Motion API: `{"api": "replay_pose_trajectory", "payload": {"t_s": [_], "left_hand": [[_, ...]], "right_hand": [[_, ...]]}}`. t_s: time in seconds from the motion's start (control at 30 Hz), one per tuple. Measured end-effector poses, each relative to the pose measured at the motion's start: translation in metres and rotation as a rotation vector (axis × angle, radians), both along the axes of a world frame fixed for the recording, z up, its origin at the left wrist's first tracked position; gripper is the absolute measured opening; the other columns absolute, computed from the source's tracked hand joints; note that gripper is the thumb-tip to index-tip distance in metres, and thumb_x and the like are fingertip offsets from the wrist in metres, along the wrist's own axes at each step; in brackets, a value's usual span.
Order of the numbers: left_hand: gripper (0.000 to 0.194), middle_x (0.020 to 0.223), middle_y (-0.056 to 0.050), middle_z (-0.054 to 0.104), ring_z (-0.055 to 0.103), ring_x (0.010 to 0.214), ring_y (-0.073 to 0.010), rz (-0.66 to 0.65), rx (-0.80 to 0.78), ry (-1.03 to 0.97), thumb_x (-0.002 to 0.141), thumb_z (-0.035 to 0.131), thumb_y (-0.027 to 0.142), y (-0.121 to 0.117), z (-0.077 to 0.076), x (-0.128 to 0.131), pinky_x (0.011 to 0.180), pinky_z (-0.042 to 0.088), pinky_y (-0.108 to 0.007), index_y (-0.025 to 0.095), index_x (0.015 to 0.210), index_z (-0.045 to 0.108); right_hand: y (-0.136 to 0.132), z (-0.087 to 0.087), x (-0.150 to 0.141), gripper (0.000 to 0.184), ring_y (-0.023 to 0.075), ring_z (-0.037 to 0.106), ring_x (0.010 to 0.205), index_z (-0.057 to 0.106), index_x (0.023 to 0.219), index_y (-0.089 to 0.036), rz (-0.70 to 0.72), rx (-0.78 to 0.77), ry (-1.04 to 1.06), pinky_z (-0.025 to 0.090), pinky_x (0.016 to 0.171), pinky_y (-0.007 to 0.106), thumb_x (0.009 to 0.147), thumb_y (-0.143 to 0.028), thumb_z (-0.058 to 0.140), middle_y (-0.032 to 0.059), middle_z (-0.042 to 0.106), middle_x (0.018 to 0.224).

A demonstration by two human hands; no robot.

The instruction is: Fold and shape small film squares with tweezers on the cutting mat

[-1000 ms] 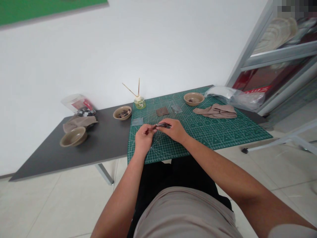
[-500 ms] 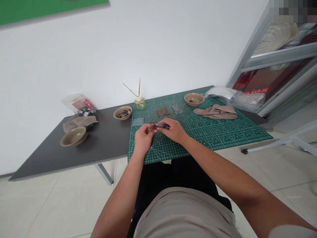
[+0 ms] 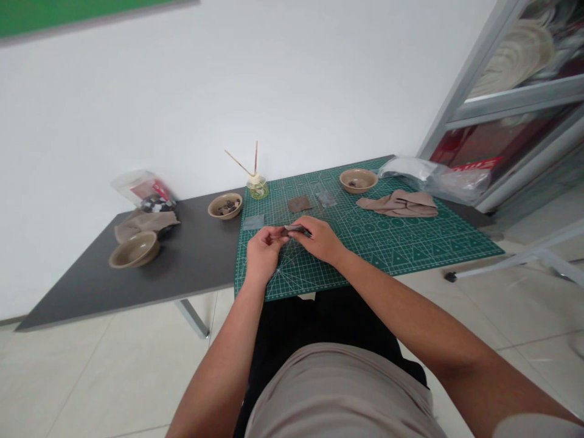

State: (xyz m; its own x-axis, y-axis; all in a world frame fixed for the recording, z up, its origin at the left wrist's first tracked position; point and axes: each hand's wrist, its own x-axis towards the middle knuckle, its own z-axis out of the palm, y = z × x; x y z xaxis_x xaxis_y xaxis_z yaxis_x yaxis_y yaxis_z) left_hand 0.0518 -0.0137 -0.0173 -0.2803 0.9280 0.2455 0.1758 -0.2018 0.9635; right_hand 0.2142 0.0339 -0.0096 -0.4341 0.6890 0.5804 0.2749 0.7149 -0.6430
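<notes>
Above the front half of the green cutting mat (image 3: pixel 374 243), my two hands meet. My left hand (image 3: pixel 263 255) is closed, its thumb and fingers pinching one end of a small grey flat piece (image 3: pixel 295 228). On the other end, my right hand (image 3: pixel 322 240) grips the same piece between thumb and curled fingers. Fingers cover much of it, so I cannot make out its kind. Just beyond the hands lie a brown square sheet (image 3: pixel 298 204), a grey square sheet (image 3: pixel 325 198) and another pale grey sheet (image 3: pixel 253 222).
Bowls hold small dark pieces at left (image 3: pixel 225 207) and right (image 3: pixel 358 180); another bowl (image 3: pixel 134 250) stands further left. Cloths lie at right (image 3: pixel 401 204) and left (image 3: pixel 146 225). A bottle with sticks (image 3: pixel 258 187) is at the back. Plastic bags lie at both ends.
The hands stay together on the grey piece, with hardly any shift in grip. The view has tilted very slightly; the things on the table lie as before.
</notes>
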Motion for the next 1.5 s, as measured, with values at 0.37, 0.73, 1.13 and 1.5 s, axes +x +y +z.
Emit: {"api": "replay_pose_trajectory", "payload": {"t_s": [0.37,0.73,1.13,1.5], "left_hand": [[0.021,0.080,-0.002,0.072,0.066,0.075,-0.0166,-0.011,-0.014,-0.029,0.064,0.074,0.023,-0.0021,0.0022,0.0007,0.076,0.051,-0.031,0.018,0.084,0.068],[0.023,0.079,-0.001,0.070,0.064,0.074,-0.0148,-0.019,-0.001,-0.018,0.065,0.075,0.022,0.0003,-0.0029,-0.0019,0.074,0.050,-0.029,0.018,0.087,0.069],[0.020,0.082,-0.002,0.072,0.066,0.077,-0.0172,-0.004,-0.029,0.014,0.066,0.070,0.020,-0.0014,0.0030,0.0013,0.077,0.051,-0.031,0.019,0.086,0.068],[0.020,0.081,-0.002,0.071,0.065,0.075,-0.0167,-0.029,-0.027,0.009,0.066,0.072,0.022,-0.0017,0.0015,0.0006,0.075,0.050,-0.031,0.019,0.085,0.067]], "right_hand": [[-0.0008,0.0000,0.0015,0.011,0.0172,0.065,0.085,0.071,0.093,-0.022,0.028,0.005,0.014,0.049,0.079,0.030,0.090,-0.020,0.060,0.0028,0.071,0.090],[-0.0008,-0.0014,0.0009,0.010,0.0167,0.065,0.081,0.071,0.090,-0.021,-0.002,0.030,0.004,0.048,0.076,0.030,0.089,-0.020,0.061,0.0028,0.072,0.087],[-0.0021,0.0010,0.0012,0.011,0.0173,0.065,0.081,0.072,0.089,-0.020,0.003,0.020,-0.008,0.049,0.077,0.030,0.088,-0.017,0.062,0.0036,0.071,0.086],[-0.0012,-0.0015,0.0006,0.010,0.0179,0.065,0.085,0.070,0.095,-0.021,0.007,0.027,-0.002,0.050,0.078,0.031,0.089,-0.022,0.063,0.0036,0.071,0.090]]}}
